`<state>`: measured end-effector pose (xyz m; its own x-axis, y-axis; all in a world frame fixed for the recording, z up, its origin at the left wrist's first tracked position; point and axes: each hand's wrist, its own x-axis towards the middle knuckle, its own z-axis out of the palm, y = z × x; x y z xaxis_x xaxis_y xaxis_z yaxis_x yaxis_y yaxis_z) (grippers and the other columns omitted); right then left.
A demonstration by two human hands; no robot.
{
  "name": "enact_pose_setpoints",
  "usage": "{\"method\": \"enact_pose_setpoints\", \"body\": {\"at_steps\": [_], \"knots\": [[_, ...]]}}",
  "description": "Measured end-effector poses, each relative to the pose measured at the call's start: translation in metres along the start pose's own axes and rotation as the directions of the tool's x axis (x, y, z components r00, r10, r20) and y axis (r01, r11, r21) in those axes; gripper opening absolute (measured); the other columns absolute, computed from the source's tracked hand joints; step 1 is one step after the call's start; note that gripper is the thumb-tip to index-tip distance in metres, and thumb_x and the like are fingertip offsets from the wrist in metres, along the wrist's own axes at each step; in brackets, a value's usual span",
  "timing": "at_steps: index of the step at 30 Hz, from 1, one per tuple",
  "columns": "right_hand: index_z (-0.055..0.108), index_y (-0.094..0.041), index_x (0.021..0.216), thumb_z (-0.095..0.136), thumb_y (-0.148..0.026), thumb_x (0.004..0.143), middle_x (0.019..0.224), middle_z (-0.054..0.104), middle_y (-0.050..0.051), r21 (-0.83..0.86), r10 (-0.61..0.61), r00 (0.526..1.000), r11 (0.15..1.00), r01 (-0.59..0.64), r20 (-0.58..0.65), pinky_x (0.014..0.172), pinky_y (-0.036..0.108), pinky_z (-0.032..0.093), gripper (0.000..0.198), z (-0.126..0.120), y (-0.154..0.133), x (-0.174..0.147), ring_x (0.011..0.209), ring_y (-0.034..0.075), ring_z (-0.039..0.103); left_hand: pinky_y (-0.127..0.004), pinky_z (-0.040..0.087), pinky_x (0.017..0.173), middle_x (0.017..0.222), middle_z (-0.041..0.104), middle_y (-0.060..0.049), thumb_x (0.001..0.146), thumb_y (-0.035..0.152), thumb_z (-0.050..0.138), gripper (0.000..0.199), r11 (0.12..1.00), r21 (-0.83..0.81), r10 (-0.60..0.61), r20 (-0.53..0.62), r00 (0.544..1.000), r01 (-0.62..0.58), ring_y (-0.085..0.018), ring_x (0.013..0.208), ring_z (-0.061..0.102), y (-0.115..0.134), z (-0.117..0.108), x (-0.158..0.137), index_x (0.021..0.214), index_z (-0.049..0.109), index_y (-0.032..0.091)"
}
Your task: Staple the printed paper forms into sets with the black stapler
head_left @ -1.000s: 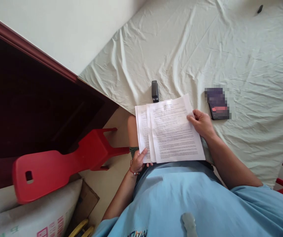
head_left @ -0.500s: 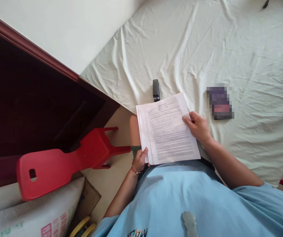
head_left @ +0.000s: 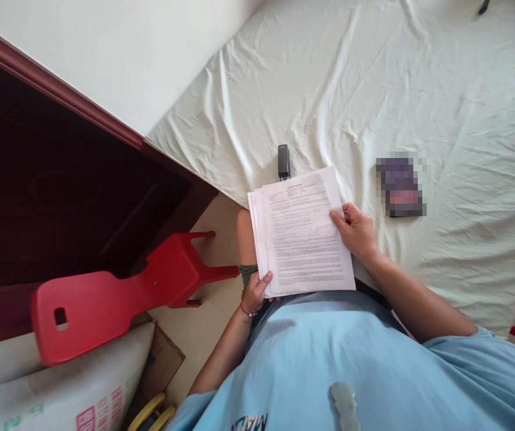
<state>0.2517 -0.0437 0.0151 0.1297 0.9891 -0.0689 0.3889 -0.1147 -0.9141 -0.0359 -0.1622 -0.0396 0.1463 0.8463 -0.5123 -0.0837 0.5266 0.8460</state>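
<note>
Several printed paper sheets (head_left: 306,239) lie in a loose stack above my lap, their left edges fanned out a little. My left hand (head_left: 257,291) pinches the lower left corner, thumb on top and fingers underneath. At the upper right edge, my right hand (head_left: 356,228) grips the sheets with its thumb on the printed face; most of its fingers are behind the paper. A black stapler (head_left: 283,160) rests on the bed just beyond the top edge of the sheets, its near end partly covered by them.
A pale sheet covers the bed (head_left: 374,78). On it, right of my right hand, lies a blurred dark rectangular object (head_left: 399,188). A red plastic chair (head_left: 167,275) stands on the floor at left, near a white printed sack (head_left: 69,389) and a cardboard box (head_left: 165,359).
My right hand has moved slightly left, sliding the top sheets left so the stack's edges lie closer together. The sheets now cover more of the stapler's near end.
</note>
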Motion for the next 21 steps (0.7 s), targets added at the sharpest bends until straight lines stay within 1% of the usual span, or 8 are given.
{"method": "enact_pose_setpoints", "body": {"at_steps": [4, 7, 10, 13, 17, 19, 21], "knots": [[0.060, -0.023, 0.089, 0.058, -0.050, 0.092, 0.064, 0.056, -0.003, -0.004, -0.003, 1.000, 1.000, 0.003, 0.014, 0.059, 0.030, 0.035, 0.027, 0.004, 0.001, -0.001, 0.058, 0.014, 0.046, -0.023, 0.022, 0.032, 0.044, 0.058, -0.008, 0.079, 0.073, 0.069, 0.062, 1.000, 0.010, 0.010, 0.008, 1.000, -0.010, -0.011, 0.031, 0.042, -0.002, -0.001, 0.001, 0.069, 0.063, 0.012], [0.060, -0.024, 0.091, 0.058, -0.050, 0.093, 0.064, 0.055, -0.004, -0.023, -0.011, 1.000, 1.000, 0.011, 0.011, 0.060, 0.030, 0.034, 0.027, 0.007, 0.003, -0.001, 0.058, 0.014, 0.045, -0.023, 0.022, 0.032, 0.044, 0.058, -0.008, 0.079, 0.073, 0.069, 0.063, 1.000, 0.002, -0.003, 0.000, 1.000, 0.003, -0.011, 0.031, 0.042, -0.002, 0.000, 0.001, 0.071, 0.063, 0.012], [0.056, -0.024, 0.086, 0.056, -0.048, 0.094, 0.063, 0.050, -0.004, -0.065, -0.048, 0.999, 0.997, 0.048, -0.002, 0.060, 0.030, 0.034, 0.026, 0.006, 0.003, -0.001, 0.058, 0.014, 0.042, -0.023, 0.022, 0.032, 0.043, 0.057, -0.008, 0.078, 0.074, 0.069, 0.063, 1.000, -0.026, -0.016, -0.005, 1.000, 0.016, -0.011, 0.031, 0.041, 0.001, 0.001, 0.000, 0.069, 0.063, 0.012], [0.052, -0.024, 0.080, 0.054, -0.046, 0.095, 0.062, 0.047, -0.004, -0.162, -0.104, 0.994, 0.982, 0.098, -0.026, 0.060, 0.030, 0.033, 0.027, 0.002, 0.004, 0.000, 0.058, 0.014, 0.041, -0.024, 0.023, 0.031, 0.045, 0.058, -0.009, 0.079, 0.073, 0.069, 0.061, 0.998, -0.060, -0.032, 0.006, 0.999, 0.032, -0.012, 0.031, 0.043, 0.002, 0.000, 0.000, 0.069, 0.063, 0.013], [0.052, -0.024, 0.078, 0.055, -0.046, 0.094, 0.064, 0.049, -0.002, -0.276, -0.148, 0.986, 0.954, 0.120, -0.082, 0.061, 0.032, 0.032, 0.027, -0.006, 0.010, 0.005, 0.059, 0.015, 0.042, -0.024, 0.027, 0.028, 0.051, 0.064, -0.010, 0.083, 0.069, 0.066, 0.058, 0.989, -0.121, -0.072, 0.108, 0.992, 0.085, -0.017, 0.033, 0.053, -0.002, -0.006, 0.001, 0.080, 0.068, 0.010], [0.057, -0.025, 0.084, 0.056, -0.046, 0.093, 0.065, 0.052, -0.002, -0.280, -0.141, 0.982, 0.955, 0.101, -0.128, 0.063, 0.032, 0.034, 0.023, -0.011, 0.014, 0.009, 0.060, 0.016, 0.045, -0.024, 0.027, 0.027, 0.054, 0.066, -0.011, 0.085, 0.068, 0.064, 0.060, 0.981, -0.168, -0.073, 0.159, 0.985, 0.100, -0.020, 0.035, 0.058, -0.004, -0.009, 0.003, 0.087, 0.069, 0.008], [0.061, -0.024, 0.092, 0.057, -0.046, 0.091, 0.066, 0.054, -0.002, -0.262, -0.127, 0.976, 0.962, 0.079, -0.175, 0.064, 0.032, 0.036, 0.022, -0.015, 0.017, 0.013, 0.061, 0.017, 0.047, -0.023, 0.027, 0.026, 0.055, 0.067, -0.011, 0.087, 0.067, 0.062, 0.062, 0.975, -0.200, -0.060, 0.189, 0.980, 0.098, -0.020, 0.036, 0.059, -0.006, -0.011, 0.003, 0.093, 0.069, 0.006]]}}
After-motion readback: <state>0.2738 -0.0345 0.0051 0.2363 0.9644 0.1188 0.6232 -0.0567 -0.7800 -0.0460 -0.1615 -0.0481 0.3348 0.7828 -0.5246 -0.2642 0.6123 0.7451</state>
